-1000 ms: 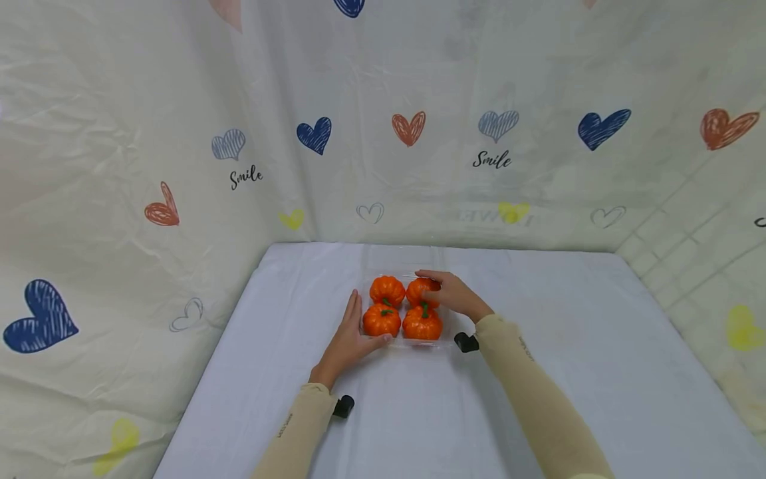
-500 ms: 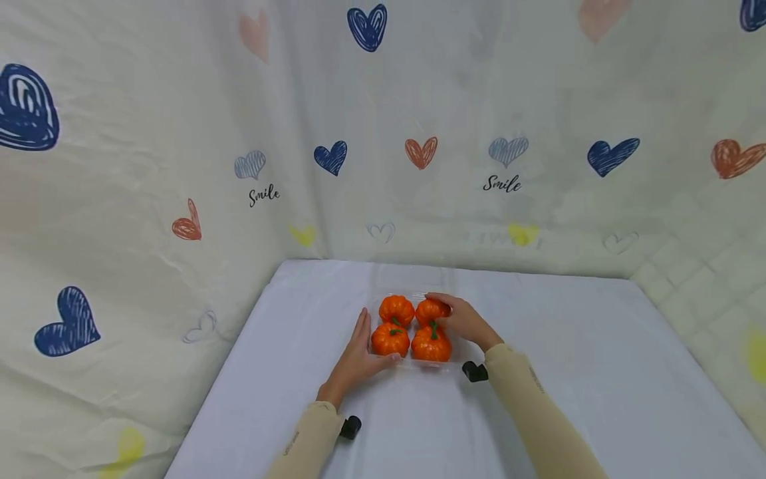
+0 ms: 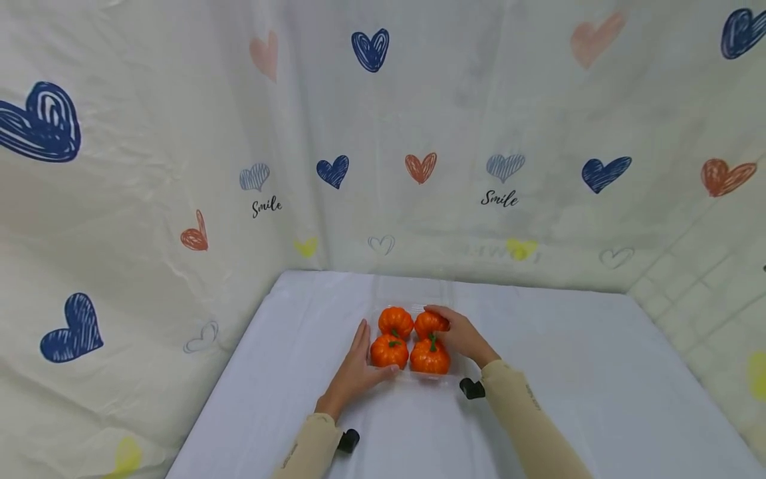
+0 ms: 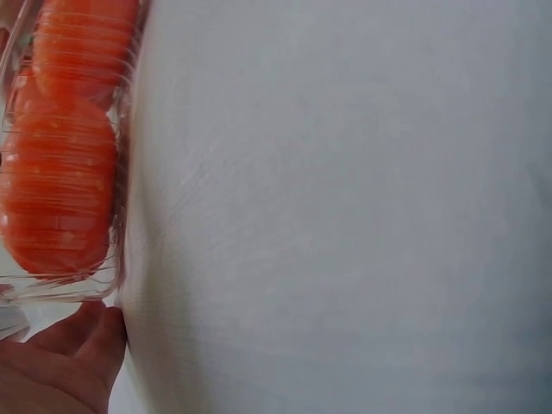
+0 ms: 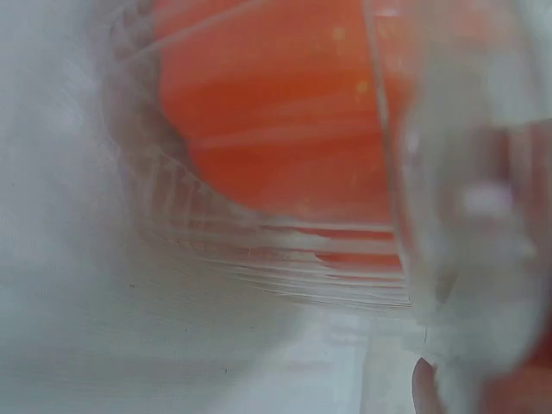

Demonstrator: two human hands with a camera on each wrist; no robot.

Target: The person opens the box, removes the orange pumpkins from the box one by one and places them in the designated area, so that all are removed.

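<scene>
Several small orange pumpkins with green stems sit in two rows in a clear plastic box point(image 3: 413, 376) in the middle of the table. My left hand point(image 3: 350, 382) lies along the box's left side, fingers straight and thumb at the front rim. The left wrist view shows fingertips of that left hand point(image 4: 78, 362) right at the box's end, a pumpkin point(image 4: 60, 190) behind its ribbed wall. Over the back-right pumpkin point(image 3: 428, 324) my right hand point(image 3: 462, 336) reaches from the right, fingers and thumb curled round it. Close up, a blurred pumpkin point(image 5: 276, 121) shows through the box wall.
A white cloth covers the table point(image 3: 568, 379). The box's clear lid point(image 3: 413, 287) stretches behind it toward the table's back edge. A pale curtain point(image 3: 455, 100) printed with hearts surrounds the back and sides. A black wrist camera point(image 3: 472, 388) sits at the right sleeve.
The head view has tilted, so the scene sits lower in it. Both hands keep their places at the box and the back-right pumpkin.
</scene>
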